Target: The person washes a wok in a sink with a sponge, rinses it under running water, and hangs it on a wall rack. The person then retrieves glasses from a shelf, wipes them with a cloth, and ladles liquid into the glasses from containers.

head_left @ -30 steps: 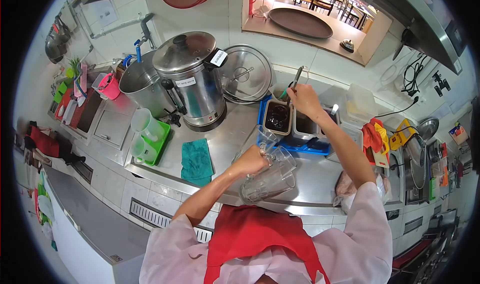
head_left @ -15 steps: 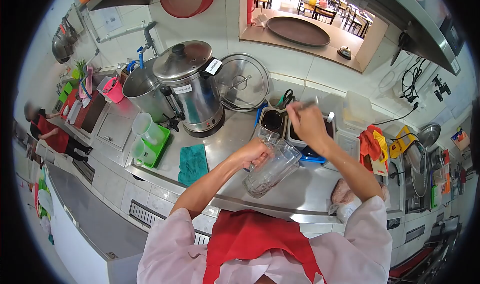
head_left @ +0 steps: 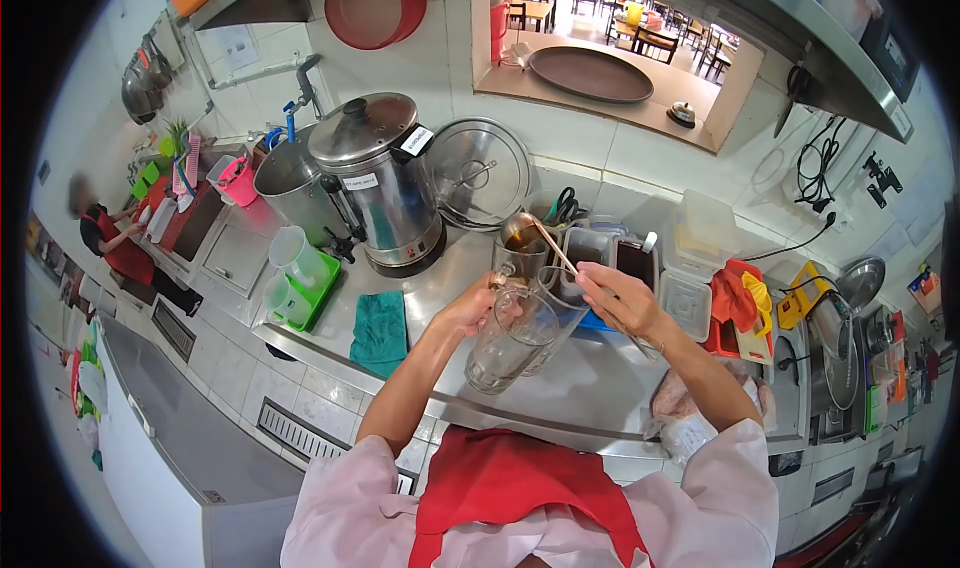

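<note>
My left hand is closed around the handles of clear glass mugs, held together over the steel counter. The nearer ones are tilted and overlap, so their exact number is hard to tell. Another glass stands out at the far side of the bunch, with the bowl of a ladle tipped at its mouth. Brown liquid shows in that bowl. My right hand grips the ladle's long, thin handle. Just beyond this hand is an open tub of dark liquid.
A large steel urn and a pot stand at the back left. A teal cloth and a green tray with plastic jugs lie left. Clear tubs and red cloths sit right. Another person works far left.
My right hand has lowered from above the tubs, and the ladle now shows with brown liquid at the far glass. The glass mugs in my left hand have shifted slightly left.
</note>
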`<state>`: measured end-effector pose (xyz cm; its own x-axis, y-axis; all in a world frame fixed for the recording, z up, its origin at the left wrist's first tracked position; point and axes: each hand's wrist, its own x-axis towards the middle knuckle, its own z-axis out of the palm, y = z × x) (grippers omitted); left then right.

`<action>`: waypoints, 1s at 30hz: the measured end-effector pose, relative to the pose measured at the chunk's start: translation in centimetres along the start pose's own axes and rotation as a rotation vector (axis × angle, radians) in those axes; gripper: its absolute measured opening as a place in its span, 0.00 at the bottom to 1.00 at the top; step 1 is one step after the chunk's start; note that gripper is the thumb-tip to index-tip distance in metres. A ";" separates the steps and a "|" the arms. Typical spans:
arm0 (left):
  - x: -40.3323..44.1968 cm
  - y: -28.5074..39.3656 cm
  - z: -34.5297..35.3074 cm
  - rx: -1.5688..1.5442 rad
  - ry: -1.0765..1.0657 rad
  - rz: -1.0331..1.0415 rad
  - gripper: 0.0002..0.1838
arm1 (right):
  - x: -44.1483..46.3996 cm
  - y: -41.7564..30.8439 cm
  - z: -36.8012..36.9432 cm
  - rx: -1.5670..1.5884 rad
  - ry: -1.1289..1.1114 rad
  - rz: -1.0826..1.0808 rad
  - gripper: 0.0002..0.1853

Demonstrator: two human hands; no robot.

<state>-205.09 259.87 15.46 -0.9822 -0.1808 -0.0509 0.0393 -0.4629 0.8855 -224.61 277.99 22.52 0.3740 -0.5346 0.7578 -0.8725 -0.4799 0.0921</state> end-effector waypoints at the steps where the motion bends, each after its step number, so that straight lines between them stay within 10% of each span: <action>1: -0.1 -0.3 0.0 0.001 0.002 0.002 0.03 | -0.2 0.3 -0.1 0.012 0.013 -0.014 0.18; 3: -0.5 -0.3 0.5 -0.050 -0.017 0.033 0.04 | -0.9 0.5 0.3 0.026 0.028 -0.033 0.17; 9: -2.3 -2.7 2.4 0.120 0.474 0.070 0.03 | -0.3 0.8 3.4 0.885 0.559 1.099 0.13; 20: -2.3 -6.6 1.6 0.703 1.009 0.257 0.12 | -3.0 1.7 7.7 -0.078 -0.356 0.283 0.13; 30: -1.8 -2.9 1.4 0.664 0.918 0.092 0.12 | 2.6 5.6 7.7 0.076 -0.258 0.812 0.11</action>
<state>-203.69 262.75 13.66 -0.4640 -0.8844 -0.0499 -0.2688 0.0869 0.9593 -226.13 268.56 20.04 -0.2905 -0.8700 0.3984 -0.8806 0.0802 -0.4669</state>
